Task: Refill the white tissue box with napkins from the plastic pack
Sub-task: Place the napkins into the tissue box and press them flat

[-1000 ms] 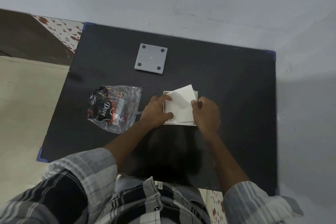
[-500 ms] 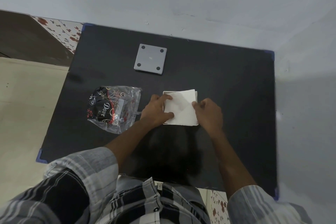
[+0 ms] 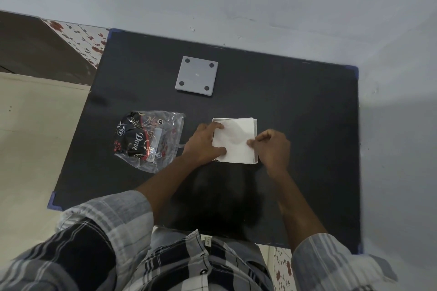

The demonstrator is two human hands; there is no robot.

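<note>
A stack of white napkins (image 3: 237, 140) lies square over the open white tissue box (image 3: 214, 120), of which only a thin rim shows at the left edge. My left hand (image 3: 204, 143) grips the stack's left side, thumb and fingers on top. My right hand (image 3: 272, 147) pinches the right edge of the top napkin between thumb and fingers. The clear plastic pack (image 3: 150, 139) with dark print lies crumpled to the left, apart from my hands. The grey square lid (image 3: 196, 75) with four dark dots lies farther back.
Everything rests on a black table (image 3: 295, 113) with blue corner guards, set against a grey wall at the back and right. A beige floor and floral tiles (image 3: 80, 38) lie off the left edge. My checked shirt fills the bottom of the view.
The tilted top napkin has been squared flat onto the stack. My right hand has shifted a little to the right and now pinches the right edge; my left hand stays put.
</note>
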